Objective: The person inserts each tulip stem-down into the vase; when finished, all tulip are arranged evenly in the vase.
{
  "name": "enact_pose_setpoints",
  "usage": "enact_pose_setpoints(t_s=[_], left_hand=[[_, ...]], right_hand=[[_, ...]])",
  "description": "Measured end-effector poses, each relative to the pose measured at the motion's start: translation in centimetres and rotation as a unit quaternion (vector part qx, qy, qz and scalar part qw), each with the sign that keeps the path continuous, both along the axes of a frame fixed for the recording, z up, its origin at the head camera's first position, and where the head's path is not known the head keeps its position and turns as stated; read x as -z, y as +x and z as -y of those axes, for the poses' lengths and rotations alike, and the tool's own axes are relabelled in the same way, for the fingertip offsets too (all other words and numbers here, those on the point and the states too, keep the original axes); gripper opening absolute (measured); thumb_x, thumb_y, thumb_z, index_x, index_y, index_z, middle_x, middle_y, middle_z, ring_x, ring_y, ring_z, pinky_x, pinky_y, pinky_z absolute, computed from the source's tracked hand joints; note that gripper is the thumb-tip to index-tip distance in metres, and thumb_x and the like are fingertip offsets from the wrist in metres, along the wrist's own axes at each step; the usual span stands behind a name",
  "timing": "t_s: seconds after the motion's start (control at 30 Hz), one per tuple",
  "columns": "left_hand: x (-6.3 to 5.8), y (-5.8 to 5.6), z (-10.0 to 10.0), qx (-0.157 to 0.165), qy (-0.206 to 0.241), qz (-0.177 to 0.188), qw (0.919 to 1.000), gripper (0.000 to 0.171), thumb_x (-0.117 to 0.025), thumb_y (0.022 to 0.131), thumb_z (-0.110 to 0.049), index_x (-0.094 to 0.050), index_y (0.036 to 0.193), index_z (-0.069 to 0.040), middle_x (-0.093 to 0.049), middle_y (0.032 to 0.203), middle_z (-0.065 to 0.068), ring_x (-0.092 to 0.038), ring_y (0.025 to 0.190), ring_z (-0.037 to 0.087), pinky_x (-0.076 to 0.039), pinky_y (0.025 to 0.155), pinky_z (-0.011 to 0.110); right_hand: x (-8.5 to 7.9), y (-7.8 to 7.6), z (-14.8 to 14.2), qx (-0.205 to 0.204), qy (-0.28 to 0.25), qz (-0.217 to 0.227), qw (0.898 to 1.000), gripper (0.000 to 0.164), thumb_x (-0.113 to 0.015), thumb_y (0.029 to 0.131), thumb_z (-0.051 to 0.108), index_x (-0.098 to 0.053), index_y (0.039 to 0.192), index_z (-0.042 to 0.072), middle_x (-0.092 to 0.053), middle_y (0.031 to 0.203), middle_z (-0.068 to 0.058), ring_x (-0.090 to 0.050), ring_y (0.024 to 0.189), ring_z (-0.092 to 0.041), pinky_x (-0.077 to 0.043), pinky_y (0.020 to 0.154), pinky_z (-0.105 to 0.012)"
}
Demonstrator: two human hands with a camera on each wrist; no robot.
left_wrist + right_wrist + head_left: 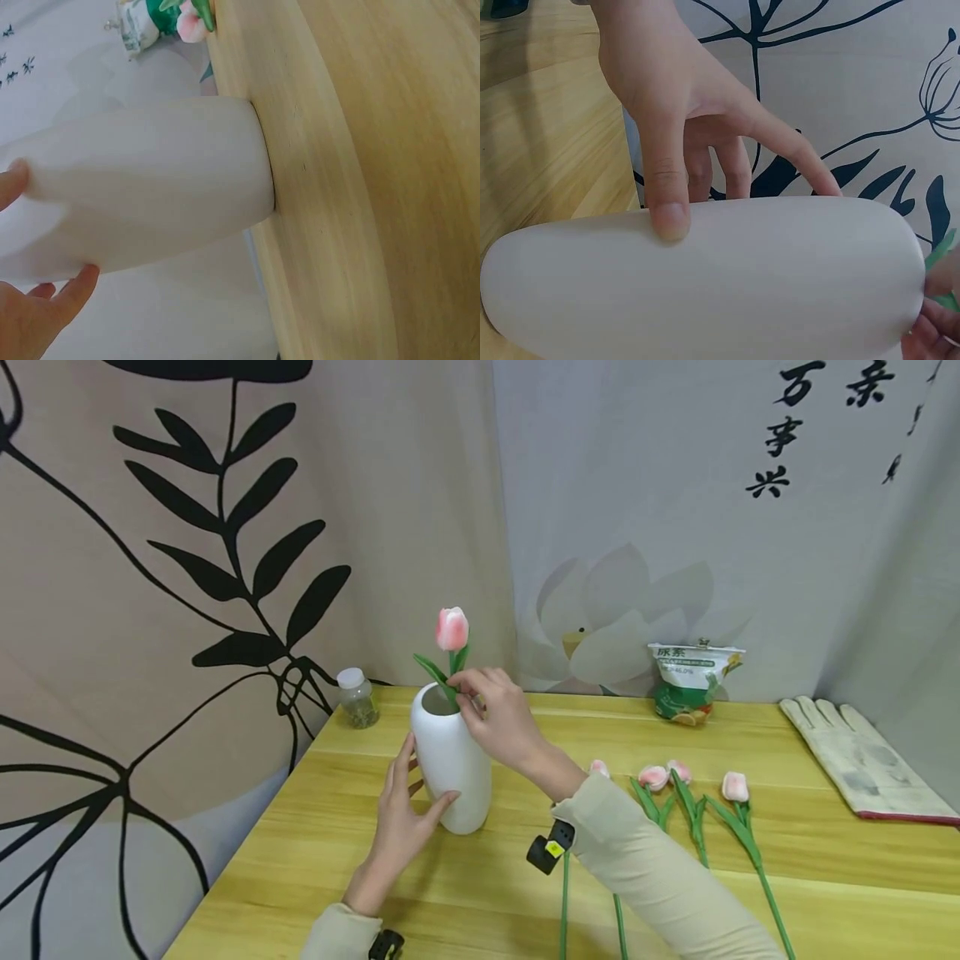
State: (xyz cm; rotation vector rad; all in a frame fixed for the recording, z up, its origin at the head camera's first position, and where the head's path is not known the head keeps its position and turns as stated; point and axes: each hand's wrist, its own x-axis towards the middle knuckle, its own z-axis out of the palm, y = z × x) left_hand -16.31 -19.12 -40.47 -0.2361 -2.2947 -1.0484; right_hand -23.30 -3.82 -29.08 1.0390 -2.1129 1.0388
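A white vase point(453, 777) stands upright on the wooden table. My left hand point(401, 822) holds its lower side, thumb in front and fingers spread round the left; in the right wrist view that hand point(682, 97) has its thumb flat against the vase point(742, 277). At the vase's mouth my right hand point(498, 714) pinches a pink-and-white tulip point(452, 629) by its stem and leaves. The bloom rises above the rim, and the stem's lower end is hidden by the vase and the fingers.
Several more tulips point(735, 787) lie on the table point(840, 893) to the right, partly under my right forearm. A small lidded jar point(360, 700) stands at the back left. Toward the back right are a green-and-white bag point(692, 685) and a pale glove point(870, 760).
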Motion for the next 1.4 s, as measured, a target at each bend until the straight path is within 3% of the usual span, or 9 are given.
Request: enact_pose_setpoints(t_s=[0.3,0.47,0.73,1.07,1.23,1.4], left_hand=[[0.1,0.0,0.0,0.003,0.002,0.001,1.0000,0.095,-0.073,0.072,-0.014,-0.011,0.143,-0.022,-0.033,0.135,0.017,-0.047,0.114,0.035,-0.054,0.082,0.041],[0.0,0.0,0.0,0.004,0.006,0.001,1.0000,0.095,-0.073,0.072,-0.013,-0.011,0.143,-0.022,-0.033,0.135,0.017,-0.047,0.114,0.035,-0.054,0.082,0.042],[0.0,-0.1,-0.1,0.002,0.005,-0.004,1.0000,0.095,-0.074,0.071,-0.013,-0.012,0.143,-0.020,-0.033,0.136,0.017,-0.047,0.113,0.035,-0.054,0.082,0.041],[0.0,0.0,0.2,0.011,0.007,-0.010,0.9999,0.095,-0.074,0.071,-0.013,-0.013,0.143,-0.020,-0.032,0.138,0.016,-0.047,0.113,0.035,-0.054,0.081,0.043],[0.0,0.1,0.2,0.008,0.008,-0.008,0.9999,0.096,-0.074,0.070,-0.012,-0.013,0.143,-0.019,-0.031,0.138,0.017,-0.047,0.113,0.035,-0.054,0.081,0.043],[-0.3,-0.1,-0.1,0.015,0.016,-0.003,0.9998,0.094,-0.073,0.072,-0.013,-0.012,0.143,-0.021,-0.030,0.139,0.016,-0.046,0.114,0.035,-0.053,0.083,0.045]], right_hand=[[-0.1,0.3,0.0,0.036,0.085,-0.006,0.996,0.017,-0.053,0.087,0.008,-0.068,0.095,0.009,-0.065,0.087,-0.005,-0.047,0.078,-0.018,-0.042,0.064,-0.025],[-0.2,0.4,-0.1,0.032,0.093,0.003,0.995,0.019,-0.051,0.088,0.009,-0.067,0.100,0.009,-0.066,0.092,-0.005,-0.048,0.081,-0.019,-0.043,0.067,-0.027],[0.3,0.5,-0.9,0.004,0.001,0.015,1.000,0.020,-0.056,0.084,0.009,-0.064,0.102,0.005,-0.063,0.084,-0.005,-0.050,0.078,-0.016,-0.044,0.062,-0.022],[0.9,0.7,-3.3,0.005,-0.087,0.072,0.994,0.033,-0.063,0.081,0.010,-0.056,0.113,0.005,-0.060,0.079,-0.008,-0.057,0.076,-0.016,-0.054,0.059,-0.028],[2.4,0.2,-5.4,0.021,-0.108,0.116,0.987,0.033,-0.063,0.082,0.013,-0.056,0.114,0.008,-0.061,0.079,-0.007,-0.058,0.073,-0.014,-0.054,0.059,-0.027],[4.6,-0.5,-7.9,0.055,-0.095,0.155,0.982,0.033,-0.062,0.083,0.011,-0.055,0.115,0.008,-0.061,0.080,-0.007,-0.059,0.075,-0.015,-0.054,0.059,-0.026]])
